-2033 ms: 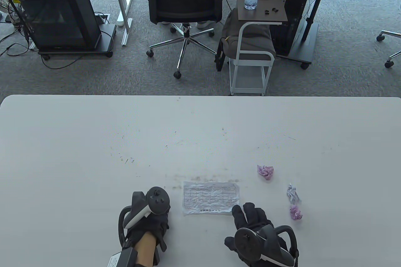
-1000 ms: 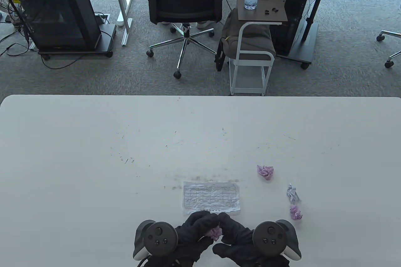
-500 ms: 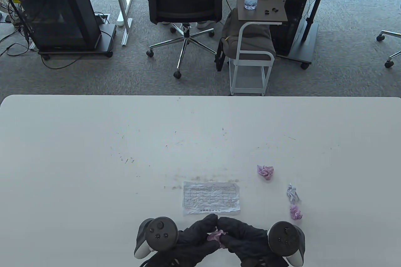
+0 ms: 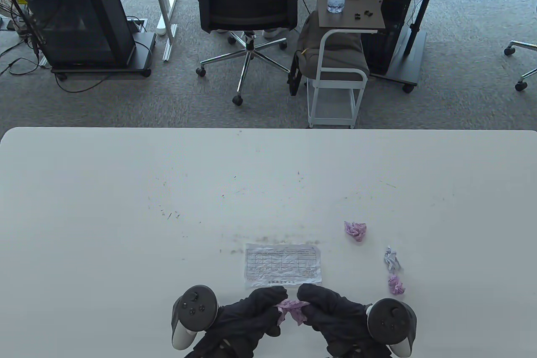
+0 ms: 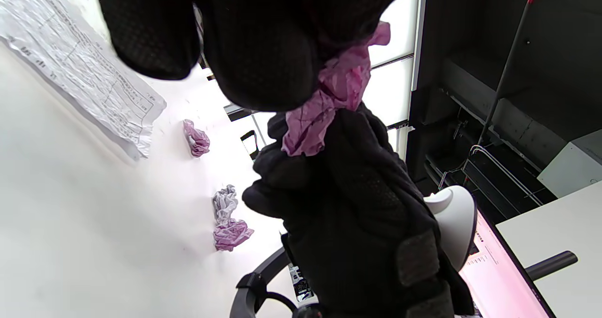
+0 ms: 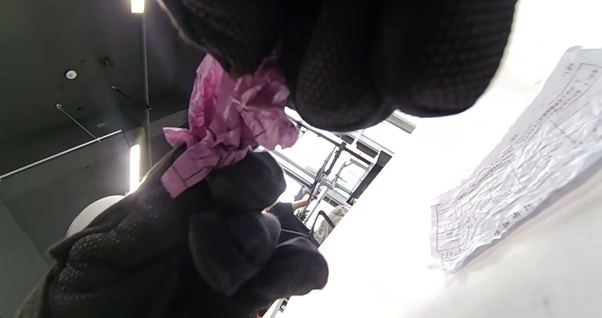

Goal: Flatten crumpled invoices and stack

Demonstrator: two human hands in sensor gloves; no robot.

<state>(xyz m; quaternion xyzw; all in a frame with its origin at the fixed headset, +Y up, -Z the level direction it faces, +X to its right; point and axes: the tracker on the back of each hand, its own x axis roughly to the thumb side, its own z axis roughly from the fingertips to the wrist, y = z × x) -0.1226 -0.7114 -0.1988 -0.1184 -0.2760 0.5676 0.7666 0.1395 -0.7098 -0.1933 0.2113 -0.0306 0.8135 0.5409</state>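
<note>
Both gloved hands hold one crumpled pink invoice between them, near the table's front edge. My left hand pinches its left side and my right hand pinches its right side. The pink paper also shows in the left wrist view and the right wrist view. A flattened white invoice lies on the table just beyond the hands; it also shows in the left wrist view and the right wrist view.
To the right lie a crumpled pink ball, a crumpled white ball and another pink ball. The white table stretches away. Beyond its far edge stand an office chair and a small cart.
Two seconds ago the hands lay apart on either side of the white invoice. They have since met in front of it around the pink paper, and now draw slightly apart, stretching it.
</note>
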